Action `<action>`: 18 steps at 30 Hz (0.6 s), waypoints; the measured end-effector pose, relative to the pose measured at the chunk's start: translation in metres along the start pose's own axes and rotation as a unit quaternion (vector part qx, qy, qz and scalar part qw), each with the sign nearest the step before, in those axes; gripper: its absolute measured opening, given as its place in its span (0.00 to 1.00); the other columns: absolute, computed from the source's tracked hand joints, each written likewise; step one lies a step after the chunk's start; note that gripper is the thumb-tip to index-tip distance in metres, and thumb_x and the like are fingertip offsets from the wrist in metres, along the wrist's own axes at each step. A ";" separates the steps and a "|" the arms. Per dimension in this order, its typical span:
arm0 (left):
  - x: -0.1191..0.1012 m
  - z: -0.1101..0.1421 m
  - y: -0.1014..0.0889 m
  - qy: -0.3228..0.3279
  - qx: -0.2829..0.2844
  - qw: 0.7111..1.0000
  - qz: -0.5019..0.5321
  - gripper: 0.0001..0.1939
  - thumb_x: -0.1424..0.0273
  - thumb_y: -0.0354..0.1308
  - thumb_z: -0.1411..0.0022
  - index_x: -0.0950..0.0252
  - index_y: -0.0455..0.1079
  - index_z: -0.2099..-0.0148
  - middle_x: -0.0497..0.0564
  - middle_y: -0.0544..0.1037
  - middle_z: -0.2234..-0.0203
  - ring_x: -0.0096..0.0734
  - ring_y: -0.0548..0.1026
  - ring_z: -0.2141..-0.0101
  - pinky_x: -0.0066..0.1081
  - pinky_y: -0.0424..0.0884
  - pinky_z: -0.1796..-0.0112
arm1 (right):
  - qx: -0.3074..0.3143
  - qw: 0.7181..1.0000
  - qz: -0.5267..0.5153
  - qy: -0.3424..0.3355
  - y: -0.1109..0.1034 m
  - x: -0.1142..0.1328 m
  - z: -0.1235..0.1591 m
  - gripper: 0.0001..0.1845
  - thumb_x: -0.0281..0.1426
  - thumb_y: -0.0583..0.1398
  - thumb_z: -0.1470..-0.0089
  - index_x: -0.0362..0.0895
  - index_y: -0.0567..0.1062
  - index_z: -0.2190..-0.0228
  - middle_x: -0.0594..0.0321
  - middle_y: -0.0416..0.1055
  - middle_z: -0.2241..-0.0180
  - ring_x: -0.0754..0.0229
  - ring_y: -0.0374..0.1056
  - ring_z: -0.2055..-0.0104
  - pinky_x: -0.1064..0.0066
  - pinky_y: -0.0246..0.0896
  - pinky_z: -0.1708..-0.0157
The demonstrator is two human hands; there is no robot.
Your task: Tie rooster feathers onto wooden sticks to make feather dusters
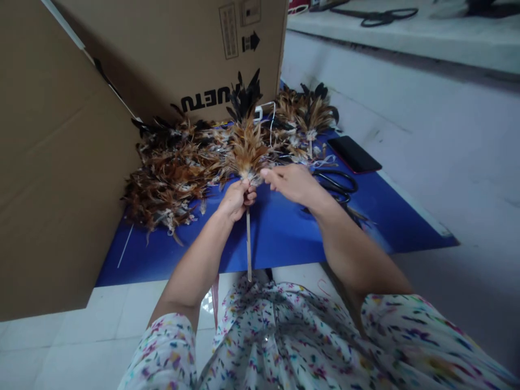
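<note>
Our left hand (pixel 239 199) clamps one feathered stick (pixel 249 238) reaching past the counter (pixel 288 238) edge; our right hand (pixel 293 183) has fingertips together.

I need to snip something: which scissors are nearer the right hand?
The scissors on the blue table, beside the right hand; the other pair lies on the ledge.

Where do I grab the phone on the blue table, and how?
I'd come from above and pinch the phone midway along its two long edges. It lies flat, dark face up, on the blue table, so nothing sticks up to hold, but both long edges look uncovered.
</note>
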State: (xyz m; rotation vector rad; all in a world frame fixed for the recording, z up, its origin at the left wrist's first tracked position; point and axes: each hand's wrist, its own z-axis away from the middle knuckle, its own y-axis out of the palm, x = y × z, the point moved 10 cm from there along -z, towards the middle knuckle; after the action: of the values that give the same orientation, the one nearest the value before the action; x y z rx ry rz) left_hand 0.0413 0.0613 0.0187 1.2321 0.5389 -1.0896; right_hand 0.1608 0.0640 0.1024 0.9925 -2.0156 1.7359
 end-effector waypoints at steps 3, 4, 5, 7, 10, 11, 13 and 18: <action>-0.006 0.001 -0.003 0.026 -0.019 0.999 -0.009 0.10 0.73 0.51 0.33 0.66 0.58 0.69 0.42 0.60 0.80 0.13 0.57 0.84 0.15 0.47 0.84 | 0.080 0.995 0.009 0.052 0.032 -0.012 -0.006 0.29 0.54 0.54 0.44 0.44 0.73 0.81 0.57 0.73 0.76 0.57 0.69 0.70 0.68 0.55 0.70; -0.007 0.001 -0.003 0.030 -0.020 0.999 -0.012 0.10 0.73 0.52 0.34 0.66 0.58 0.69 0.42 0.60 0.80 0.13 0.57 0.84 0.15 0.47 0.84 | 0.091 0.994 -0.019 0.064 0.040 -0.014 -0.009 0.29 0.55 0.54 0.45 0.44 0.72 0.81 0.57 0.73 0.75 0.57 0.69 0.69 0.69 0.55 0.71; -0.007 0.002 -0.002 0.032 -0.019 0.999 -0.015 0.10 0.72 0.52 0.34 0.66 0.58 0.69 0.42 0.60 0.80 0.13 0.57 0.84 0.15 0.46 0.84 | 0.099 0.990 -0.065 0.077 0.047 -0.015 -0.013 0.29 0.55 0.54 0.45 0.43 0.73 0.80 0.57 0.74 0.74 0.58 0.69 0.69 0.70 0.56 0.72; -0.008 0.004 0.001 0.040 -0.016 0.999 -0.024 0.10 0.72 0.52 0.34 0.66 0.57 0.69 0.41 0.60 0.80 0.13 0.57 0.85 0.15 0.46 0.84 | 0.120 0.969 -0.185 0.114 0.061 -0.016 -0.018 0.28 0.55 0.56 0.46 0.43 0.74 0.77 0.57 0.74 0.72 0.60 0.69 0.69 0.71 0.59 0.73; -0.010 0.008 0.005 0.055 -0.021 0.997 -0.046 0.10 0.72 0.49 0.32 0.66 0.57 0.69 0.41 0.60 0.81 0.13 0.57 0.85 0.16 0.45 0.83 | 0.147 0.917 -0.332 0.166 0.079 -0.011 -0.025 0.24 0.52 0.61 0.49 0.43 0.73 0.75 0.60 0.73 0.75 0.63 0.67 0.74 0.72 0.60 0.75; -0.010 0.009 0.005 0.058 -0.025 0.997 -0.052 0.10 0.72 0.49 0.32 0.65 0.57 0.69 0.41 0.60 0.81 0.13 0.57 0.85 0.16 0.45 0.83 | 0.147 0.905 -0.359 0.172 0.083 -0.008 -0.028 0.23 0.51 0.63 0.51 0.43 0.72 0.76 0.62 0.71 0.77 0.64 0.65 0.76 0.72 0.60 0.77; -0.010 0.012 0.005 0.061 -0.034 0.996 -0.061 0.10 0.72 0.51 0.32 0.65 0.57 0.68 0.40 0.60 0.81 0.13 0.57 0.85 0.17 0.45 0.83 | 0.127 0.898 -0.384 0.176 0.085 -0.005 -0.036 0.21 0.48 0.67 0.54 0.43 0.70 0.78 0.64 0.67 0.81 0.65 0.62 0.80 0.72 0.58 0.81; -0.013 0.014 0.002 0.087 -0.061 0.990 -0.094 0.10 0.71 0.54 0.35 0.64 0.57 0.68 0.40 0.60 0.81 0.14 0.59 0.85 0.18 0.46 0.83 | 0.074 0.880 -0.414 0.219 0.092 -0.007 -0.047 0.16 0.42 0.66 0.52 0.42 0.72 0.74 0.57 0.74 0.74 0.63 0.65 0.81 0.72 0.56 0.86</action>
State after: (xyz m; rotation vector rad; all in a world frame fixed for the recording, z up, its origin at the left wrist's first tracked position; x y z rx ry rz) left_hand 0.0344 0.0529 0.0347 1.1928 0.8563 -1.0942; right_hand 0.0949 0.1134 0.0404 1.1403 -0.9557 1.4381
